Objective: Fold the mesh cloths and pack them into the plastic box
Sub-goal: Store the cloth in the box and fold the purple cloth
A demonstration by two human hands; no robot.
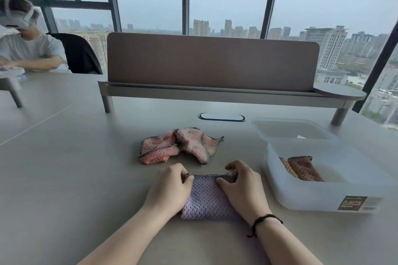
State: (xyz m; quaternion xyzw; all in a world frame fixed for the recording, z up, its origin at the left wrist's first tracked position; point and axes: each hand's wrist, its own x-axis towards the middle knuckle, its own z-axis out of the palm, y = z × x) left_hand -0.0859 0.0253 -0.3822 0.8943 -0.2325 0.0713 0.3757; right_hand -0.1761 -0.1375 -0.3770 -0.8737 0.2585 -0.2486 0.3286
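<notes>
A purple mesh cloth [205,199] lies folded on the table in front of me. My left hand [170,189] pinches its far left corner, and my right hand [243,185] pinches its far right corner. Beyond it lies a crumpled pink mesh cloth [178,146] with dark stitched edges. To the right stands the translucent plastic box [323,196], open, with a folded brownish cloth [301,169] inside near its left wall.
The box's lid [290,130] lies behind the box. A raised shelf with a brown divider panel [211,60] runs across the back of the table, and a cable port [221,117] sits below it. Another person [25,47] sits at the far left.
</notes>
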